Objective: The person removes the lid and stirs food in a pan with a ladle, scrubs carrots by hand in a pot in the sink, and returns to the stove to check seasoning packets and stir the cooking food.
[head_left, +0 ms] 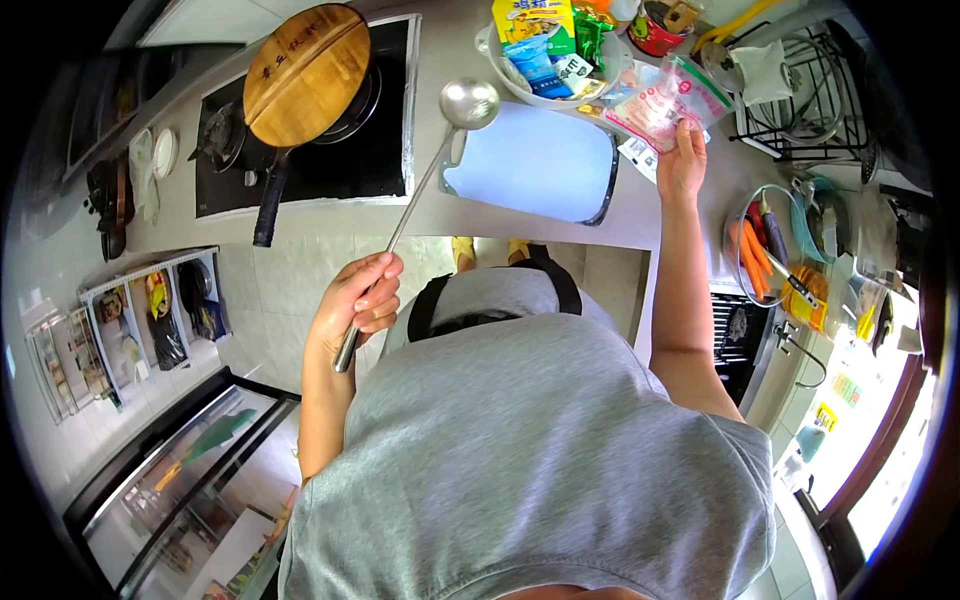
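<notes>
A long-handled metal ladle (470, 104) slants up from my left hand (360, 293), whose fingers are wrapped round its handle. The bowl of the ladle is over the counter, beside the left end of a pale blue cutting board (535, 160). At the right, my right hand (683, 160) pinches the lower edge of a clear plastic bag (668, 105) with pink print and a green top strip. What the bag contains, if anything, I cannot make out. Just behind the board stands a white bowl (489, 45) filled with several colourful food packets.
A wok with a wooden lid (308, 75) sits on the black stove (225, 190), its handle (268, 205) jutting past the counter's front edge. To the right are a basket with carrots (752, 258) and eggplant, and a black wire rack (800, 110).
</notes>
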The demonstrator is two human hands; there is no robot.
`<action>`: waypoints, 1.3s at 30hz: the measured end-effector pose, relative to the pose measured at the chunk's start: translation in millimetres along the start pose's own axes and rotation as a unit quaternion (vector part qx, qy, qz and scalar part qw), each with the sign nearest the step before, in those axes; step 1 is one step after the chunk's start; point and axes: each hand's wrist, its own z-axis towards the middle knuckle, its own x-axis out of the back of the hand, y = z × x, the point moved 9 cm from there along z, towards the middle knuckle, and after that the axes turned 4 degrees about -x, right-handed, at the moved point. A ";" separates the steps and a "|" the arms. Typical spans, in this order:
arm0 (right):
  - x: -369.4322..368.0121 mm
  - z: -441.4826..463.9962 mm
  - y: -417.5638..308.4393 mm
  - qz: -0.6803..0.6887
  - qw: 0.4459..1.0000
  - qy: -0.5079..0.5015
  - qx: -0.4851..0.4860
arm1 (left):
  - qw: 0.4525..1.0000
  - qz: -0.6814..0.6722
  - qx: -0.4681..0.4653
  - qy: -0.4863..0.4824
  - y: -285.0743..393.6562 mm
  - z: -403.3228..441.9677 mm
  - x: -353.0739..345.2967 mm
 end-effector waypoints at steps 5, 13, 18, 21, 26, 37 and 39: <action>43.1 21.8 5.9 -0.059 0.993 0.087 0.048 | 1.000 -0.014 0.009 0.014 -4.5 4.7 6.4; 71.1 33.0 44.3 -0.102 0.986 0.127 0.028 | 0.998 -0.015 0.021 0.057 -6.8 10.3 11.6; 37.0 35.9 25.6 -0.076 0.992 0.076 0.066 | 0.997 -0.019 0.026 0.072 -4.3 11.1 13.0; 11.7 54.2 14.5 -0.147 0.982 0.102 0.065 | 0.996 -0.014 0.024 0.084 -1.7 13.0 15.3; -13.9 93.2 16.9 -0.204 0.972 0.070 0.096 | 0.995 -0.032 0.023 0.092 -2.0 16.2 15.9; -35.1 118.7 47.0 -0.148 0.988 0.022 0.044 | 0.993 -0.040 0.014 0.106 3.0 19.6 20.0; -51.2 124.5 74.2 -0.151 0.988 0.015 0.040 | 0.994 -0.044 0.015 0.103 3.6 20.7 17.9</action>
